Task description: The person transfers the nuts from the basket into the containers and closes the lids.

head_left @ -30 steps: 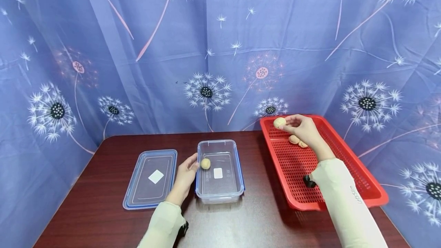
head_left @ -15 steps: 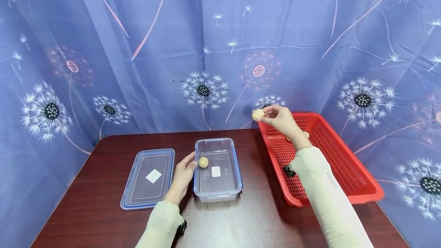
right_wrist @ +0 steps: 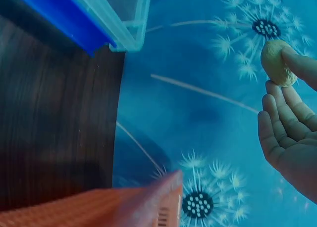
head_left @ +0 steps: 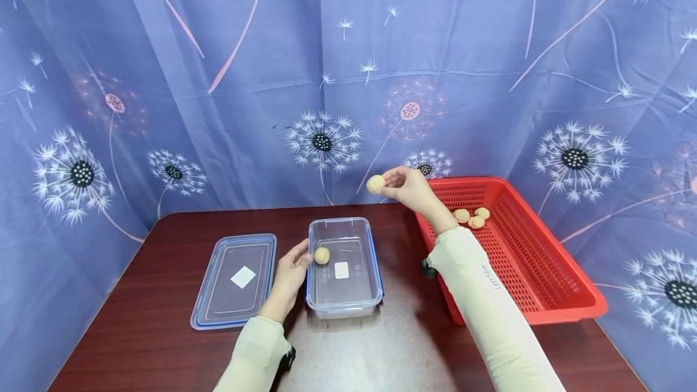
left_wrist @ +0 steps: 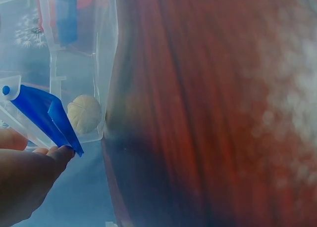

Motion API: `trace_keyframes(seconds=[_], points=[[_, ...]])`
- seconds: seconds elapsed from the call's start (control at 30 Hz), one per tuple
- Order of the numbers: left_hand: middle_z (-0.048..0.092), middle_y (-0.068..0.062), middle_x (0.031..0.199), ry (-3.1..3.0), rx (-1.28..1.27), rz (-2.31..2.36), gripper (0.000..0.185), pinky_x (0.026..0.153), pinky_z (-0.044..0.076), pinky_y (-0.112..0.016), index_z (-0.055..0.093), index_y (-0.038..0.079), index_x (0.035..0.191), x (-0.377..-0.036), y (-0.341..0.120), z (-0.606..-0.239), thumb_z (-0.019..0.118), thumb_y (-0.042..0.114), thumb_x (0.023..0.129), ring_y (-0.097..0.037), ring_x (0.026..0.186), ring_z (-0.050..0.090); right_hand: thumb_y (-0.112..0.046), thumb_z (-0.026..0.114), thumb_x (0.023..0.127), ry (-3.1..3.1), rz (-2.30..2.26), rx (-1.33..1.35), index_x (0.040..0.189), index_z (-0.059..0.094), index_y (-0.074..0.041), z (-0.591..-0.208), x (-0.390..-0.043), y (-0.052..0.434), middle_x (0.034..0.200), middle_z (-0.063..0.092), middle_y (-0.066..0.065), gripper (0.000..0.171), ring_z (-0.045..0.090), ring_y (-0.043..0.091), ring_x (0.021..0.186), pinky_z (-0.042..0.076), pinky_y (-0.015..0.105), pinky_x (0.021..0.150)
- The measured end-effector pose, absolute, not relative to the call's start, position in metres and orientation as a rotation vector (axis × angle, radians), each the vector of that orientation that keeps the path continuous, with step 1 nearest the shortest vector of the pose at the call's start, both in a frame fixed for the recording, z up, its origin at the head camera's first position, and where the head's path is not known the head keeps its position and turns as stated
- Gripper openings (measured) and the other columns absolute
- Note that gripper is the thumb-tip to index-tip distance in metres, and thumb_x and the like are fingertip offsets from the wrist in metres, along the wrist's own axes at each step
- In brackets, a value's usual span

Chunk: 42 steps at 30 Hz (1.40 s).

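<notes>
Right hand now farther left, thumb and fingertips pinching round tan walnut, left of red perforated plastic basket; three walnuts inside. Left hand, fingers relaxed, touches clear rectangular plastic box, one walnut inside.

Head view forward and down, wrist views close, all sharing box
</notes>
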State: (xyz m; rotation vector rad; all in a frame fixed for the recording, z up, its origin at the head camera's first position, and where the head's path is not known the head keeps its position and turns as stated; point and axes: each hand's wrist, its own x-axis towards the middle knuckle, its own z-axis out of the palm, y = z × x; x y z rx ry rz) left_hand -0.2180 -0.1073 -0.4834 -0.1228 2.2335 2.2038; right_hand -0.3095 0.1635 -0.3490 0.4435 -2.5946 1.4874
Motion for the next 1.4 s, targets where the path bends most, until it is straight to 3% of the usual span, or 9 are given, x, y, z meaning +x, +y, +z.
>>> trace_keyframes(seconds=[0.53,1.4], points=[[0.042,-0.024,0.144,2.248,-0.143,2.173,0.043,0.112,0.028,-0.049,0.039,-0.004,0.143,-0.217,-0.106,-0.490,0.044,0.002,0.100,-0.037,0.134,0.038,-0.010,0.079,0.077,-2.648,1.459,0.522,0.100,0.067,0.003,-0.387,-0.307,0.133,0.091,0.069,0.014,0.029,0.065,0.023,0.083,0.053,0.027,0.073],[0.043,-0.023,0.144,2.243,-0.150,2.201,0.043,0.113,0.028,-0.047,0.041,-0.004,0.142,-0.219,-0.107,-0.487,0.045,0.001,0.099,-0.035,0.134,0.039,-0.009,0.082,0.074,-2.707,1.528,0.489,0.096,0.067,0.003,-0.431,-0.296,0.103,0.086,0.070,0.011,0.029,0.065,0.018,0.078,0.053,0.024,0.067]])
